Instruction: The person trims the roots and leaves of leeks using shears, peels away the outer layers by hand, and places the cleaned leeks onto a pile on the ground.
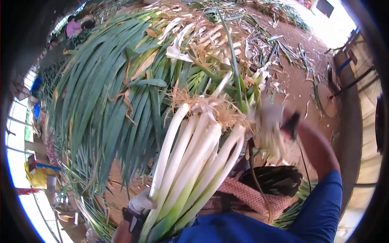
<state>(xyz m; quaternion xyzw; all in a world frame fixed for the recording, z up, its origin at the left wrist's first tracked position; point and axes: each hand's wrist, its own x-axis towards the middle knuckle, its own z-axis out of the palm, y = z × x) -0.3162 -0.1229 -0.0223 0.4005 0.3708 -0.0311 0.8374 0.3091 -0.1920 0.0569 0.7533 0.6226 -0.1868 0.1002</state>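
A bunch of leeks point(182, 162) lies across my lap, with thick white shanks, green lower parts and stringy brown roots point(219, 109) at the upper end. My left hand point(142, 201), in a pale glove, is closed around the green part of the bunch at the bottom. My right hand point(272, 115) is right of the roots and smeared by motion. Pale, blurred strands point(272, 146) hang just below it; whether its fingers hold them cannot be made out. Dark straps point(291, 126) circle both wrists.
A large heap of leeks point(117, 85) with long green leaves rises ahead and to the left. Trimmed leaves and scraps point(279, 48) litter the brown ground. A red-and-white woven cloth point(259, 194) is by my lap. Another person point(73, 28) sits far left. A tarp wall point(366, 117) stands right.
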